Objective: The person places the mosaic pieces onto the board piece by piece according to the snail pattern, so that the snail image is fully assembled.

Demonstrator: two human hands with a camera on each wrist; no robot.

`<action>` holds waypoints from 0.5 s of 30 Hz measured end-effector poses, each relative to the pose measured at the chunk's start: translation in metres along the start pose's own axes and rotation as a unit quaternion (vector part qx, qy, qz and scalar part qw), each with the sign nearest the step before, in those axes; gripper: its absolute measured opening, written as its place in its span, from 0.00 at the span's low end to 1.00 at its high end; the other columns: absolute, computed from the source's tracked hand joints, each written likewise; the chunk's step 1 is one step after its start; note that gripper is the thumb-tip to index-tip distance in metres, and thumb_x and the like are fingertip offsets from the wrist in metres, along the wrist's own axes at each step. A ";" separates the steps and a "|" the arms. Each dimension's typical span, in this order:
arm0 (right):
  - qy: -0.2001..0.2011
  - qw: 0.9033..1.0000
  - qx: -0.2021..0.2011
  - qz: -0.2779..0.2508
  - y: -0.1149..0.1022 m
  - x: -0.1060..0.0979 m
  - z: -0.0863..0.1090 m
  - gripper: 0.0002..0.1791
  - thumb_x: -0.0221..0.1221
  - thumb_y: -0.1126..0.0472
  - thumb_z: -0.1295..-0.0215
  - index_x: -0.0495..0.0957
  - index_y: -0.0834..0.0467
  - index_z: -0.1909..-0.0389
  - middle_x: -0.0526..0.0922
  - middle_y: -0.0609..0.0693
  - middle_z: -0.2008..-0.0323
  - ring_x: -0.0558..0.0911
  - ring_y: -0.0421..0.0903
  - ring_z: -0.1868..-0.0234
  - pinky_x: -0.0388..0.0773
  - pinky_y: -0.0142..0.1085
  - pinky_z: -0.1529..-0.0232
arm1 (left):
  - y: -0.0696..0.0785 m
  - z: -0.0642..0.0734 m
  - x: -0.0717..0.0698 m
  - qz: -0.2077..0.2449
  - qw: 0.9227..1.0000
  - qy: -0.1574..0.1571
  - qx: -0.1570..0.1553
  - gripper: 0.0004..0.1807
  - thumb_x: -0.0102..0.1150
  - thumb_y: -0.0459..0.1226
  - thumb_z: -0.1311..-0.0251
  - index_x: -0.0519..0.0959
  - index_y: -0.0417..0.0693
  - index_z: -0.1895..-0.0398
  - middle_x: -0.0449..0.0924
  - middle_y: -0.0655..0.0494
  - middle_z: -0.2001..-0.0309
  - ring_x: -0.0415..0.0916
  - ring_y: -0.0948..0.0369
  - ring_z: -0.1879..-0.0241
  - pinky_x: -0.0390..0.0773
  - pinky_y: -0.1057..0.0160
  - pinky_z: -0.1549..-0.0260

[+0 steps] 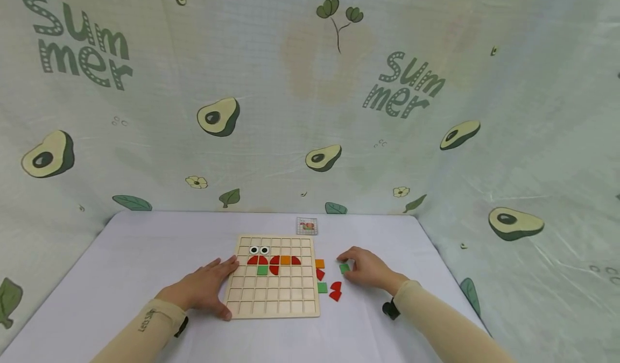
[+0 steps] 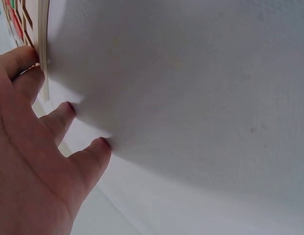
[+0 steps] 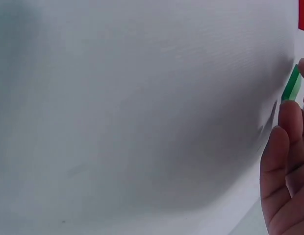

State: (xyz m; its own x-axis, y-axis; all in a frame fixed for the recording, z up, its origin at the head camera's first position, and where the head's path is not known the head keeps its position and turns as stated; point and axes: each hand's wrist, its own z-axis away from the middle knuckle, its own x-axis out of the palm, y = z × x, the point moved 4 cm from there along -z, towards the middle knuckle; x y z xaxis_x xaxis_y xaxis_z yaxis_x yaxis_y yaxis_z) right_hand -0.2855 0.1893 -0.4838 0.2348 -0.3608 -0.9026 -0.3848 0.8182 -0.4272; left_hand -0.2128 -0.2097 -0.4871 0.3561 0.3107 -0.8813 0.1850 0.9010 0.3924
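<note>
A wooden grid board (image 1: 271, 309) lies on the table. Two eye pieces (image 1: 259, 250) sit near its top; below are red rounded pieces (image 1: 275, 260), an orange square (image 1: 284, 260) and a green square (image 1: 262, 270). With fingers spread, my left hand (image 1: 205, 287) rests at the board's left edge, its thumb by the lower corner; two fingertips touch the edge in the left wrist view, the others lie on the cloth. Right of the board, my right hand (image 1: 370, 269) pinches a green square tile (image 3: 291, 83) between thumb and fingers, low over the table.
Loose pieces lie along the board's right side: an orange square (image 1: 319, 263), a red piece (image 1: 320, 274), a green square (image 1: 322, 287) and two red rounded pieces (image 1: 336, 286). A small picture card (image 1: 307, 226) lies behind the board. Printed cloth (image 1: 271, 180) hangs behind the table.
</note>
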 end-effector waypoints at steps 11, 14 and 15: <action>-0.011 1.000 -0.017 0.007 -0.012 0.000 -0.011 0.19 0.69 0.59 0.40 0.83 0.53 0.46 0.81 0.44 0.54 0.76 0.43 0.60 0.80 0.39 0.55 | 0.001 0.003 -0.002 0.001 1.000 0.007 0.014 0.67 0.83 0.58 0.73 0.62 0.43 0.25 0.55 0.49 0.23 0.50 0.38 0.27 0.54 0.29 0.36; -0.017 0.999 -0.026 0.008 -0.020 0.004 -0.020 0.19 0.68 0.58 0.39 0.83 0.51 0.46 0.80 0.42 0.54 0.76 0.42 0.60 0.79 0.37 0.54 | 0.002 0.003 -0.002 0.003 1.000 0.005 0.015 0.67 0.83 0.58 0.73 0.62 0.43 0.25 0.55 0.49 0.23 0.49 0.38 0.27 0.54 0.30 0.35; -0.019 0.999 -0.029 0.008 -0.023 0.006 -0.022 0.19 0.68 0.58 0.39 0.83 0.51 0.46 0.80 0.42 0.54 0.75 0.41 0.60 0.79 0.36 0.55 | 0.002 0.002 -0.001 0.004 1.000 0.005 0.016 0.67 0.83 0.58 0.73 0.62 0.43 0.25 0.55 0.50 0.23 0.49 0.38 0.27 0.54 0.30 0.35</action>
State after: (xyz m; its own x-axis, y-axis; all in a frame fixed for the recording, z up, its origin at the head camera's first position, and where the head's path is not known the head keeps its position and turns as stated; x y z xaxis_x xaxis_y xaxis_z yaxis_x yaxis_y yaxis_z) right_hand -0.2953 0.1589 -0.4803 0.2620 -0.3289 -0.9073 -0.4398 0.7962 -0.4156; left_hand -0.2107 -0.2090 -0.4844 0.3493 0.3204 -0.8805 0.2112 0.8886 0.4071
